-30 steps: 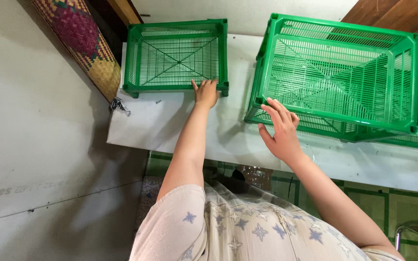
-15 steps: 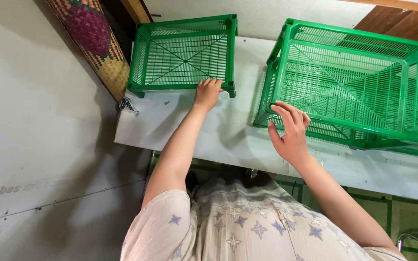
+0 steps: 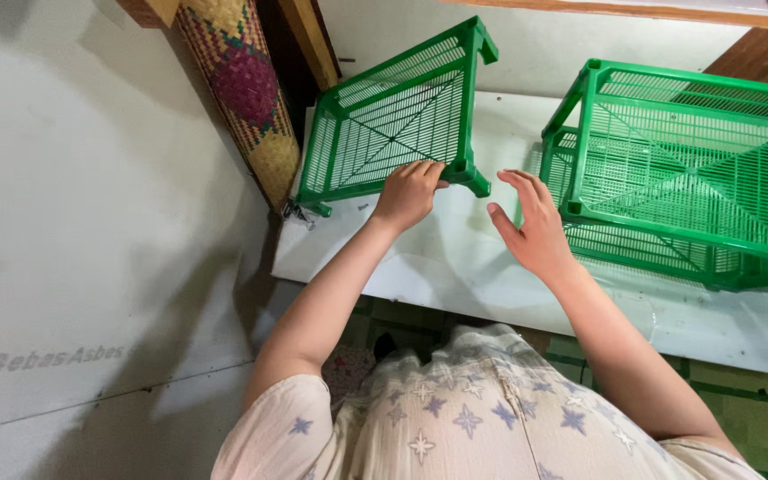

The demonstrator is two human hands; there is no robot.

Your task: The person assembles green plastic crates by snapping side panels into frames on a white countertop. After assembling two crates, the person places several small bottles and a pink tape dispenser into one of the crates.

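Note:
A single green plastic lattice shelf tray (image 3: 375,133) with short corner legs stands tilted on the white counter (image 3: 455,267), its far edge raised. My left hand (image 3: 406,191) grips the tray's near edge by the right corner leg. My right hand (image 3: 531,222) hovers open just right of that corner, fingers spread, holding nothing. It sits between the tray and a stacked green lattice rack (image 3: 686,178), close to the rack's left post without touching it.
A rolled woven mat (image 3: 242,89) with a purple pattern leans in the corner left of the tray, beside wooden slats. A grey wall board (image 3: 91,267) fills the left side. Green floor tiles (image 3: 757,400) show below the counter edge.
The single tray has tipped up from flat, its far edge lifted. My right hand has come off the stacked rack and moved left toward the tray's corner.

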